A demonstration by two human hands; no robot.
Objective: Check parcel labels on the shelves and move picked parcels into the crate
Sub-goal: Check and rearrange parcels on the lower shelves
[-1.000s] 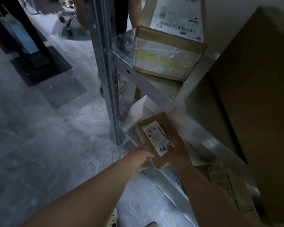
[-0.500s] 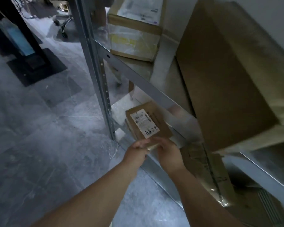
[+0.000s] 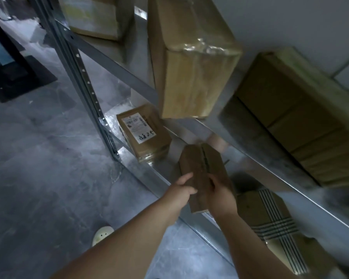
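A small brown cardboard parcel (image 3: 204, 168) with a seam down its middle is held in front of the bottom shelf; no label shows on its visible face. My left hand (image 3: 180, 191) grips its left edge and my right hand (image 3: 222, 193) grips its right edge. Behind it on the bottom shelf (image 3: 147, 170) lies a flat brown parcel (image 3: 144, 133) with a white barcode label and handwritten digits. No crate is in view.
The upper shelf carries a tall taped box (image 3: 191, 57), a large box (image 3: 294, 117) at the right and another box (image 3: 93, 15) at the top left. A striped-tape box (image 3: 270, 224) sits low right. The metal upright (image 3: 83, 77) stands left; grey floor and my white shoe (image 3: 102, 234) lie below.
The labelled parcel that my hands held now lies on the bottom shelf. Both hands moved right and hold a different brown parcel. The view swung to the right.
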